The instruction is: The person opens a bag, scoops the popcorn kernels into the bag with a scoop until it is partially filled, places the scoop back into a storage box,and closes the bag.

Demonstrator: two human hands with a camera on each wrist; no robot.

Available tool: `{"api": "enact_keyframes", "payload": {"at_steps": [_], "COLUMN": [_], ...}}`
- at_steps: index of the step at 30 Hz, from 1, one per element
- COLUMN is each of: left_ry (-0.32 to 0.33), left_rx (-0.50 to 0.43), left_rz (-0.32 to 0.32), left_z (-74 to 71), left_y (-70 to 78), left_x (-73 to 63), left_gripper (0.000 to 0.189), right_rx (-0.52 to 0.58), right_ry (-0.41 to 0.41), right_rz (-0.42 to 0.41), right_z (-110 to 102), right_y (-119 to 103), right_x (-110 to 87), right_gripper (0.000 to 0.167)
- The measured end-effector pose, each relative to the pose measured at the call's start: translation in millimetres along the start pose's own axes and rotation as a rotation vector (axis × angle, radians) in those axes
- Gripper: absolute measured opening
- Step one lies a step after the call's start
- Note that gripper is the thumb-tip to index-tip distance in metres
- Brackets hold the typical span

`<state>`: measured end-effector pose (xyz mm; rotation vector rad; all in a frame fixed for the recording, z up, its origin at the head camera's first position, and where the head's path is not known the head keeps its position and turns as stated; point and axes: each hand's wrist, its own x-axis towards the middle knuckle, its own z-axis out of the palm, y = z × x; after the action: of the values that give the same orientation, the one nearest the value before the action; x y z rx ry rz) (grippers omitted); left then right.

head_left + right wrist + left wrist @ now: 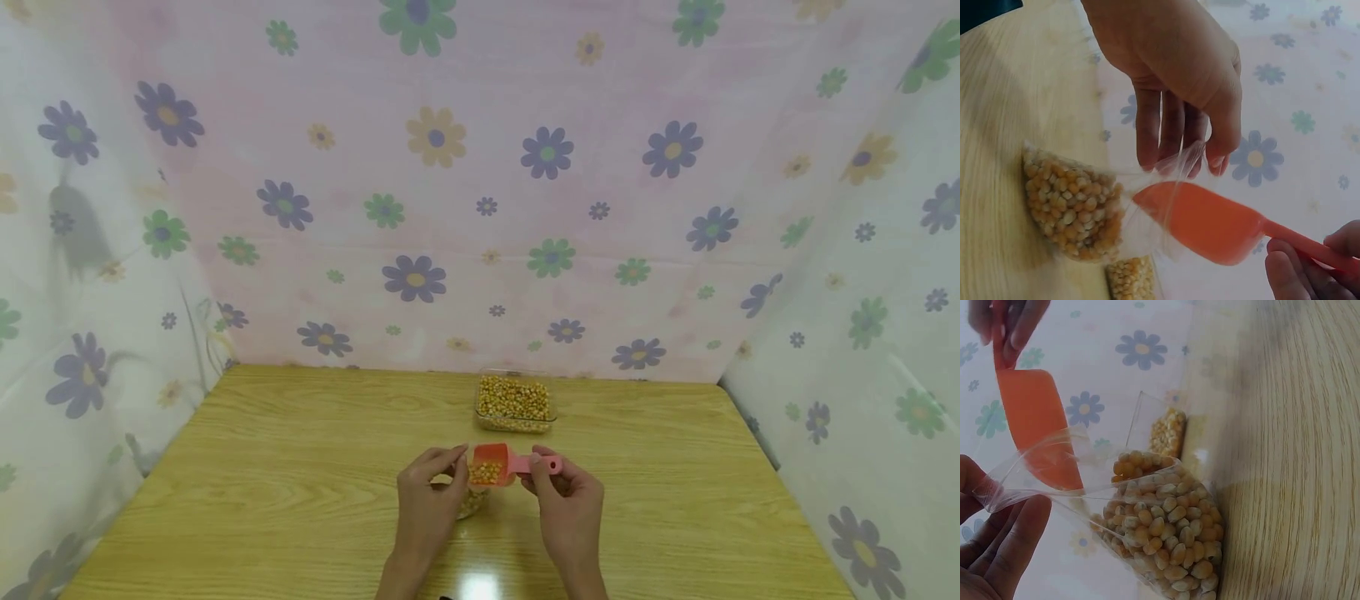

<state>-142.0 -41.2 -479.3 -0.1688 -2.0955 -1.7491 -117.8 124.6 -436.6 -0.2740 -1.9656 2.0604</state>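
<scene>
My left hand pinches the rim of a clear plastic bag between thumb and fingers, holding its mouth up. Pale yellow corn kernels fill the lower part of the bag, which stands on the table. By its handle, my right hand grips a pinkish-red plastic scoop. Some corn kernels lie in the scoop's bowl in the head view. Both wrist views show the scoop's front end inside the bag's mouth, tilted down toward the kernels. In the head view the left hand covers much of the bag.
Behind the hands, a clear rectangular container of corn kernels stands near the back edge of the wooden table. Flower-patterned cloth hangs behind the table and along both sides.
</scene>
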Motion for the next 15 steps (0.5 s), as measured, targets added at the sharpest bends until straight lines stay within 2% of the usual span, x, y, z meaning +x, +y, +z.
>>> {"api": "enact_keyframes", "payload": {"at_steps": [6,15], "left_ry": [-0.009,-0.004], "left_rx": [-0.016,-0.01], "left_rz": [-0.001,0.019], "left_z": [0.2,0.4], "left_y": [0.4,-0.9], "left_x": [-0.4,-1.0], "left_gripper": [0.018,0.019], "right_rx": [-0.092,-0.111], "right_ry": [-0.012,-0.038], "right_rz": [-0.049,-0.049], "right_z": [4.6,6.7], "right_y": [-7.0,-8.1], "right_x": [-5.2,-10.4], "right_gripper": [0.021,0.021]}}
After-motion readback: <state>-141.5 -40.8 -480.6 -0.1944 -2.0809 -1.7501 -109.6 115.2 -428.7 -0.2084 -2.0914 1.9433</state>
